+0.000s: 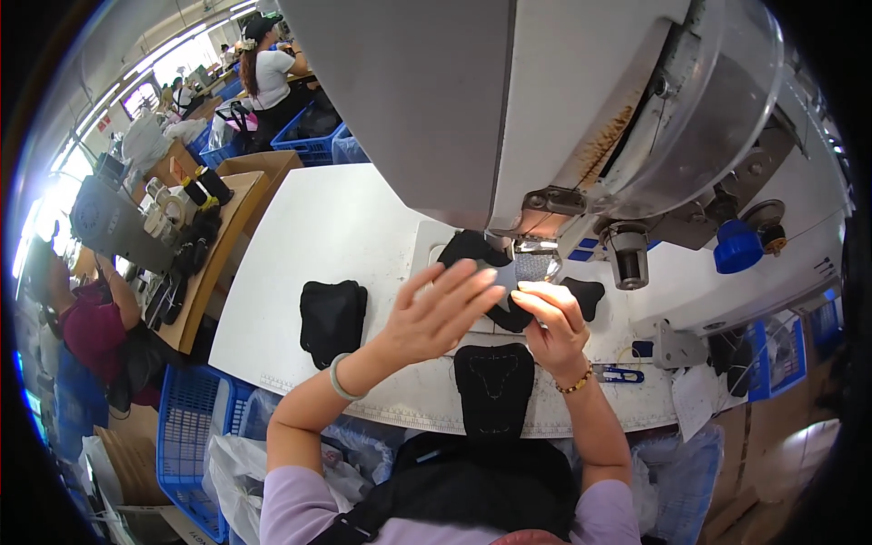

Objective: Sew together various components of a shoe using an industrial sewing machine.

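My left hand (440, 309) is raised over the sewing table with its fingers stretched out, and nothing shows in it. Close beside it, my right hand (554, 329) has thumb and fingertips pressed together; whatever they pinch is too small to make out. Both hands are just in front of the needle area of a large grey-white sewing machine (436, 109). A black fabric piece (468, 247) lies under the machine head, partly hidden by my left hand. Between my forearms, a black padded piece (495, 391) with a pale stitched outline lies at the table's front edge.
A pile of black pieces (332, 322) lies left on the white table (272, 263); another black piece (583, 296) lies right of the needle area. Blue-handled thread snips (621, 374) lie beside my right wrist. Blue crates (191, 445) flank the table. Other people work at left.
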Demonstrator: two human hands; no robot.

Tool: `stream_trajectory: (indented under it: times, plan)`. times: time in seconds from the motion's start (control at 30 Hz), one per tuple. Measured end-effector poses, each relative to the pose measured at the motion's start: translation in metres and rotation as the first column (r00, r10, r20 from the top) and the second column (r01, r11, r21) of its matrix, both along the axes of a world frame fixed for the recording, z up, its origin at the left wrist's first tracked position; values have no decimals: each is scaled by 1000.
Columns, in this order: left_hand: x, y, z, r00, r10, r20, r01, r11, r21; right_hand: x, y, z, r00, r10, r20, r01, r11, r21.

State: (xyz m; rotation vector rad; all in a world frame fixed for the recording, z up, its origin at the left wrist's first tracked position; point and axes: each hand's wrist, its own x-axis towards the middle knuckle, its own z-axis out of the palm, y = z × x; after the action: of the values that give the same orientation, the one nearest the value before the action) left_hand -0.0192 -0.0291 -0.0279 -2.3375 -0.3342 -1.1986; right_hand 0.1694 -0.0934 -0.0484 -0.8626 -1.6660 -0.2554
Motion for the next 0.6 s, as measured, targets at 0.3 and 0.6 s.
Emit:
stream_trajectory:
  times: [0.3, 0.6]
  plan:
    - [19, -8, 35, 974, -221, -41, 220, 975, -26, 22, -7, 20, 949, -217, 229, 185, 971, 153]
    - [19, -7, 36, 976, -209, -56, 205, 977, -64, 31, -8, 13, 967, -74, 245, 88, 995, -46]
